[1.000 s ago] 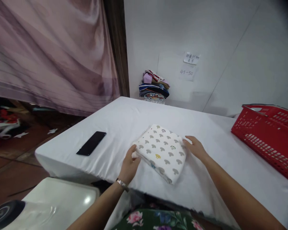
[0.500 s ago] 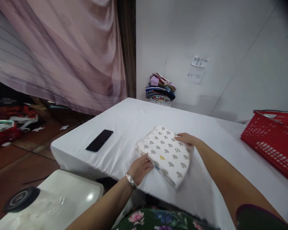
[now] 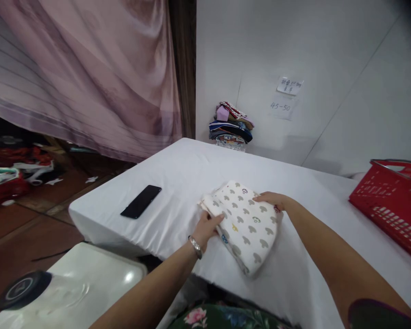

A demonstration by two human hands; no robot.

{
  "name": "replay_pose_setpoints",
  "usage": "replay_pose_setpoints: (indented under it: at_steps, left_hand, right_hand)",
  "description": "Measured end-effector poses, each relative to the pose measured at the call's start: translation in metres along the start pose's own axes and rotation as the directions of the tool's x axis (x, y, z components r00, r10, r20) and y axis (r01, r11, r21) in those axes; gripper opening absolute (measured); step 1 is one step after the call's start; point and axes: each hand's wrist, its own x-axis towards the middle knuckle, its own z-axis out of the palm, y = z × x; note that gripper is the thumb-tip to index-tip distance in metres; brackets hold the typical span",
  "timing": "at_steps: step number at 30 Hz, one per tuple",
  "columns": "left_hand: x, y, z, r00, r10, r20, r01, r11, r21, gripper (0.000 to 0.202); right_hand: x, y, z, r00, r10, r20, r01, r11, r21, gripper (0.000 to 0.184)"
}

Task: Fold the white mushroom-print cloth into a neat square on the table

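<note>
A folded white cloth [image 3: 250,224] with grey mushroom-like prints and a few coloured ones lies near the front of the white-covered table [image 3: 171,169]. My left hand [image 3: 207,228], with a silver bracelet at the wrist, pinches its left edge. The thumb rests on top and the fingers are partly hidden beneath the layers, which bulge up a little there. Along the far right edge my right hand [image 3: 270,198] lies on the cloth, fingers stretched out to the left. Whether the cloth is one garment or a sheet cannot be made out.
A black phone [image 3: 141,201] lies on the table's left side. A stack of folded clothes [image 3: 231,125] stands by the wall at the back. To the right is a red basket [image 3: 390,201]. A whitish stool-like surface [image 3: 106,265] holds a dark-lidded container [image 3: 23,290] at lower left.
My left hand has gone from lying at the cloth's left edge to pinching it, lifting that edge slightly. My right hand stays on the far edge.
</note>
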Motion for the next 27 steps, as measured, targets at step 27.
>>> replay_pose_setpoints:
  at_steps: [27]
  left_hand:
    - [0.06,0.021,-0.026,0.99,-0.137,0.015,0.132,0.973,0.188,0.033]
  right_hand:
    - [-0.015,0.03,0.032,0.999,0.033,0.007,-0.033,0.901,0.432,0.044]
